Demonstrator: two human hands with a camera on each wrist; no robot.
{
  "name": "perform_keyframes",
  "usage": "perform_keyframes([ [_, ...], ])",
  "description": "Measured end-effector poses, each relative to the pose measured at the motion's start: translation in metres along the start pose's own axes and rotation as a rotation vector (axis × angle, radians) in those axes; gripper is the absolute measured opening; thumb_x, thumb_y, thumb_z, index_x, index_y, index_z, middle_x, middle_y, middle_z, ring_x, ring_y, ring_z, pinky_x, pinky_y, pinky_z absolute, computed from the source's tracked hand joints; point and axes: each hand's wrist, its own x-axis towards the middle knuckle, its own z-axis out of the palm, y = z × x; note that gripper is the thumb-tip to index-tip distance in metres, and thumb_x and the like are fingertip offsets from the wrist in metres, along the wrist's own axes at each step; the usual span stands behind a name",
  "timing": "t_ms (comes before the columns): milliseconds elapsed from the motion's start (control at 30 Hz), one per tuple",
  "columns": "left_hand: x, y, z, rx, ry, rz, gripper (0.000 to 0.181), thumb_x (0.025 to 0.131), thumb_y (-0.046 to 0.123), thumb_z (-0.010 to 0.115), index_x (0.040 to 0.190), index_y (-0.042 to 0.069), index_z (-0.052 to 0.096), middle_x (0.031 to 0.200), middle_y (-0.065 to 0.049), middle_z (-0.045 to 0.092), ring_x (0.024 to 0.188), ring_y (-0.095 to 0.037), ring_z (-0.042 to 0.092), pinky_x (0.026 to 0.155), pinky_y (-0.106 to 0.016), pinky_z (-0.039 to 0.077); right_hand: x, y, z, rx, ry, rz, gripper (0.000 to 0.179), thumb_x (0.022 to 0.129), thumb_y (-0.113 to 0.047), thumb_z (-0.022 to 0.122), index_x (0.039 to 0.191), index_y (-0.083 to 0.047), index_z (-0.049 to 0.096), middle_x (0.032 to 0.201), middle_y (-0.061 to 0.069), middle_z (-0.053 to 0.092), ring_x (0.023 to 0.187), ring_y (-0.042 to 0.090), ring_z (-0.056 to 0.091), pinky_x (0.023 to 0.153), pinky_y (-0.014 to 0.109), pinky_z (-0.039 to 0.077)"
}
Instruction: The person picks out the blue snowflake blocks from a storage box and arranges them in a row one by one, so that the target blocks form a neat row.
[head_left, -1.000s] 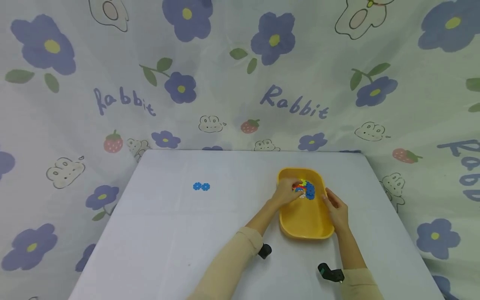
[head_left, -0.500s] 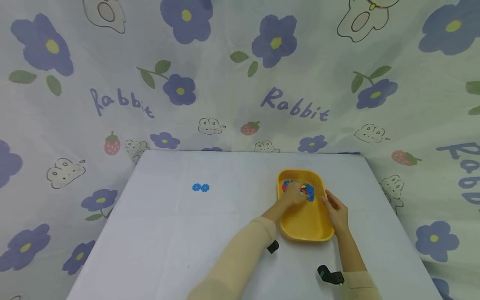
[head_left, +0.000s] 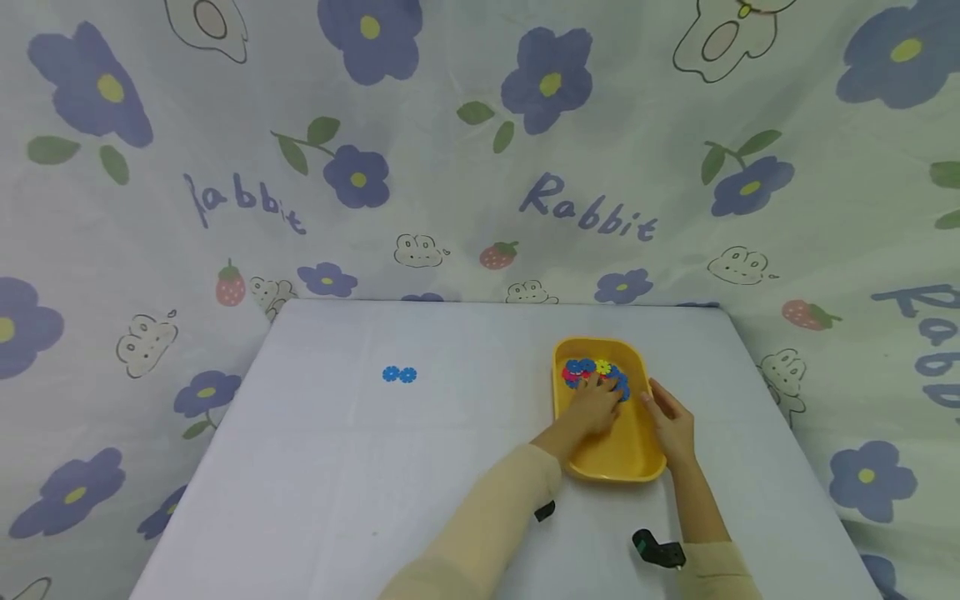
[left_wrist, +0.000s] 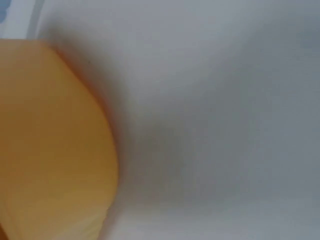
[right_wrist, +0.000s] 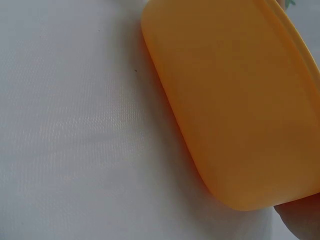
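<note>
A yellow plastic tray (head_left: 611, 450) stands on the right part of the table. Inside its far end lie several snowflake building discs (head_left: 581, 367), mostly blue with some yellow and red. My left hand (head_left: 595, 408) reaches into the tray, its fingers spread over the near side of these discs and hiding some. At the tray's right side my right hand (head_left: 675, 425) holds the rim, thumb at the edge and fingers along the outside. Only the tray's outer wall (left_wrist: 55, 140) fills the left wrist view; the right wrist view shows its wall (right_wrist: 235, 110) too.
Two blue snowflake discs (head_left: 399, 375) lie side by side on the white table (head_left: 315, 475), left of the tray. Behind the table hangs a flowered curtain (head_left: 435, 192). A black wrist camera (head_left: 658, 550) sticks out by the right forearm.
My left hand dipped into the discs, then drew back toward the near side, uncovering blue, red and yellow discs. My right hand has stayed at the tray's rim.
</note>
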Motion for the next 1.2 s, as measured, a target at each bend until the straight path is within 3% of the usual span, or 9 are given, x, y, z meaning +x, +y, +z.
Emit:
perform_keyframes([
  [100,-0.002,0.000,0.002,0.031,0.043,0.064,0.032,0.098,0.034,0.047,0.126,0.028,0.060,0.141,0.010,0.046,0.124,-0.016,0.041,0.107,-0.036,0.032,0.000,0.002,0.001,0.000,-0.005,-0.004,0.062,0.092,-0.043,0.055,0.143,-0.012,0.039,0.149,0.008,0.035,0.136,0.025,0.033,0.102,0.019,0.036],
  [200,-0.002,0.000,0.005,0.020,0.105,0.142,0.019,0.094,0.029,0.056,0.107,0.024,0.070,0.117,0.011,0.064,0.109,-0.011,0.053,0.105,-0.028,0.033,0.001,0.003,0.001,-0.008,-0.015,-0.010,0.063,0.092,-0.044,0.054,0.144,-0.013,0.038,0.150,0.008,0.034,0.136,0.025,0.033,0.102,0.020,0.036],
  [267,-0.001,0.002,0.006,-0.002,0.146,0.176,0.012,0.091,0.025,0.060,0.097,0.022,0.070,0.098,0.012,0.067,0.096,-0.007,0.058,0.099,-0.022,0.035,0.001,0.002,0.001,-0.011,-0.015,-0.011,0.063,0.092,-0.044,0.054,0.144,-0.013,0.038,0.150,0.007,0.034,0.136,0.025,0.032,0.102,0.020,0.036],
  [333,-0.001,0.003,0.005,-0.055,0.167,0.168,0.008,0.089,0.022,0.064,0.094,0.019,0.069,0.087,0.011,0.066,0.088,-0.006,0.059,0.095,-0.018,0.038,0.001,0.001,0.000,-0.012,-0.012,-0.015,0.062,0.092,-0.044,0.054,0.144,-0.013,0.038,0.150,0.007,0.034,0.136,0.024,0.032,0.102,0.018,0.036],
  [433,-0.001,0.006,0.005,-0.137,0.139,0.101,0.018,0.087,0.025,0.067,0.103,0.017,0.068,0.099,0.008,0.065,0.096,-0.008,0.057,0.093,-0.017,0.039,0.002,0.001,0.001,-0.018,-0.001,-0.019,0.061,0.092,-0.044,0.054,0.143,-0.014,0.039,0.149,0.006,0.036,0.136,0.023,0.033,0.097,0.012,0.037],
  [600,-0.004,0.009,0.007,-0.200,0.087,-0.018,0.032,0.083,0.037,0.070,0.112,0.022,0.069,0.118,0.006,0.060,0.119,-0.013,0.047,0.103,-0.025,0.035,0.002,0.005,0.001,-0.005,0.005,-0.032,0.060,0.093,-0.043,0.054,0.143,-0.012,0.041,0.147,0.008,0.038,0.133,0.025,0.036,0.087,0.004,0.038],
  [733,-0.005,0.009,0.009,-0.201,0.099,-0.063,0.032,0.078,0.047,0.072,0.107,0.032,0.072,0.114,0.006,0.057,0.115,-0.015,0.043,0.097,-0.031,0.036,0.001,0.006,0.002,0.007,0.002,-0.033,0.060,0.093,-0.041,0.054,0.143,-0.011,0.041,0.147,0.010,0.038,0.133,0.026,0.036,0.087,0.005,0.038],
  [967,-0.006,0.008,0.010,-0.182,0.127,-0.010,0.030,0.077,0.047,0.073,0.101,0.028,0.072,0.108,0.007,0.054,0.110,-0.012,0.040,0.096,-0.030,0.035,0.001,0.005,0.001,-0.003,0.000,-0.041,0.060,0.093,-0.041,0.054,0.143,-0.011,0.040,0.147,0.010,0.038,0.133,0.026,0.036,0.092,0.008,0.039],
  [1200,-0.006,0.012,0.012,-0.193,0.102,0.066,0.029,0.085,0.037,0.068,0.108,0.020,0.068,0.106,0.008,0.062,0.102,-0.008,0.051,0.093,-0.018,0.041,0.000,0.004,0.001,0.003,0.005,-0.028,0.060,0.093,-0.042,0.054,0.143,-0.011,0.040,0.148,0.009,0.037,0.133,0.025,0.036,0.095,0.012,0.039],
])
